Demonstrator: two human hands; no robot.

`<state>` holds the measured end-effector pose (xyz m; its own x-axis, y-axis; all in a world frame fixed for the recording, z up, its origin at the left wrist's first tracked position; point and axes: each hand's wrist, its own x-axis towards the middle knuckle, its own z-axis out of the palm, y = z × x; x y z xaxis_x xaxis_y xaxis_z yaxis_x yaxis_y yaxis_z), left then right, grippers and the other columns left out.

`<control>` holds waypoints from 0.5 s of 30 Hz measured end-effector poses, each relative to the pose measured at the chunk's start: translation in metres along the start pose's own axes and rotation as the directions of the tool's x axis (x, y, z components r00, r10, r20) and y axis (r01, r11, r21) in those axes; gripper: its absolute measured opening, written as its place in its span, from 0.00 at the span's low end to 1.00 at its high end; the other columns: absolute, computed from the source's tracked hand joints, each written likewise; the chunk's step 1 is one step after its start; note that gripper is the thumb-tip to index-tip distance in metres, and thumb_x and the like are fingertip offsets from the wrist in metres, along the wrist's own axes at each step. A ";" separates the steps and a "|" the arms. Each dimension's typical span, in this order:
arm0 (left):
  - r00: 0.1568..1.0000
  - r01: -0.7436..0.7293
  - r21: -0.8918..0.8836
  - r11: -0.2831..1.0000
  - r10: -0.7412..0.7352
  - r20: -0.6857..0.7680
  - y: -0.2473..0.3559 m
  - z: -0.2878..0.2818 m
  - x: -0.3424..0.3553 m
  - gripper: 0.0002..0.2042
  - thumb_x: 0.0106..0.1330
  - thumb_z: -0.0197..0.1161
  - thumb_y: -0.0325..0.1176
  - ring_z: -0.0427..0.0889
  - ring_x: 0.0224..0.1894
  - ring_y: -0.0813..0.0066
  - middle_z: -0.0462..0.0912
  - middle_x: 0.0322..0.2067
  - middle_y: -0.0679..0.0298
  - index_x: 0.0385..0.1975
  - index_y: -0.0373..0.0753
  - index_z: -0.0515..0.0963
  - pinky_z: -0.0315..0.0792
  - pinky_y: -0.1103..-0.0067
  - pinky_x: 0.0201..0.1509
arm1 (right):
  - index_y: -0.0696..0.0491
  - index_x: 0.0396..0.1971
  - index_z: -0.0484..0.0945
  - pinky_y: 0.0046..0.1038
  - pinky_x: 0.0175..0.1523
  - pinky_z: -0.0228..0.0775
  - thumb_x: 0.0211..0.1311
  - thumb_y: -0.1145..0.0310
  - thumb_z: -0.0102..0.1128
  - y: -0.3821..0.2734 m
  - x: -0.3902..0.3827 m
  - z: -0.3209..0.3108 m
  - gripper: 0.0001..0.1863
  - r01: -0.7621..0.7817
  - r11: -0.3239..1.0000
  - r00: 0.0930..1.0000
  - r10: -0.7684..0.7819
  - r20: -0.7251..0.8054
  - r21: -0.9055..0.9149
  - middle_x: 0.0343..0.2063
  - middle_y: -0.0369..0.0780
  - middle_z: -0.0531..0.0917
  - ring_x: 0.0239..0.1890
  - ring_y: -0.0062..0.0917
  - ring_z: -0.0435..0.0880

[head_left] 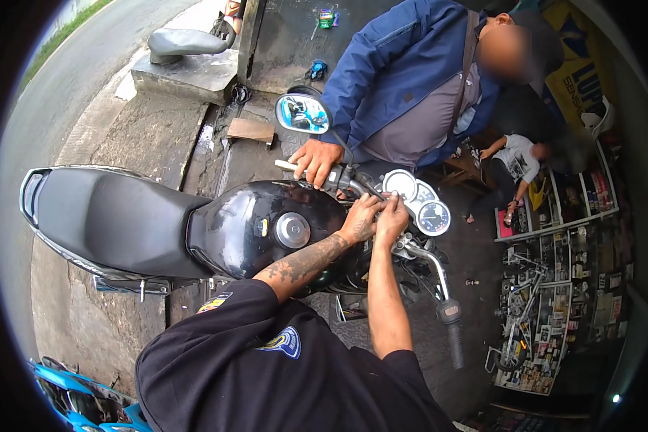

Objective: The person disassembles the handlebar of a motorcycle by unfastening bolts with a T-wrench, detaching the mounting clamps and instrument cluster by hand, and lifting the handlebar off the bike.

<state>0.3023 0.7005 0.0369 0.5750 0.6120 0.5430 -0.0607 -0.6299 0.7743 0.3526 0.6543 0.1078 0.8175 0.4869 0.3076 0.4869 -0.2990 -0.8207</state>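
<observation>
My left hand (pixel 361 219), at the end of a tattooed forearm, and my right hand (pixel 391 219) meet over a black motorcycle's handlebar, just beside the round gauges (pixel 419 203). The fingers of both are bent and closed at a thin dark part by the bar. What exactly they pinch is too small to make out. Below my left wrist lies the black fuel tank (pixel 255 227) with its round silver cap (pixel 293 230). Another person's hand (pixel 317 161) rests on the far handlebar grip, near the brake or clutch lever (pixel 286 165). The near grip (pixel 456 345) has no hand on it.
A person in a blue jacket (pixel 381 65) stands across the motorcycle, beside its mirror (pixel 304 114). The long black seat (pixel 115 219) extends left. A loose seat (pixel 187 43) lies on a concrete block. At right, another person (pixel 515 158) sits near shelves of packaged goods (pixel 547 324).
</observation>
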 end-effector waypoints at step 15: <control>1.000 -0.019 -0.014 1.000 0.019 -0.006 0.002 -0.001 0.003 0.13 0.50 0.64 0.33 0.71 0.43 0.56 0.75 0.34 0.59 0.34 0.37 0.75 0.67 0.66 0.45 | 0.59 0.39 0.81 0.33 0.44 0.74 0.63 0.76 0.50 0.020 -0.018 -0.037 0.10 0.510 0.857 0.850 -0.487 0.200 -0.079 0.35 0.45 0.82 0.38 0.38 0.82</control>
<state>0.3028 0.7018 0.0408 0.5686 0.6027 0.5599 -0.0829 -0.6351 0.7679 0.3588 0.6094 0.1040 0.3960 0.7238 0.5650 0.8580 -0.0725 -0.5085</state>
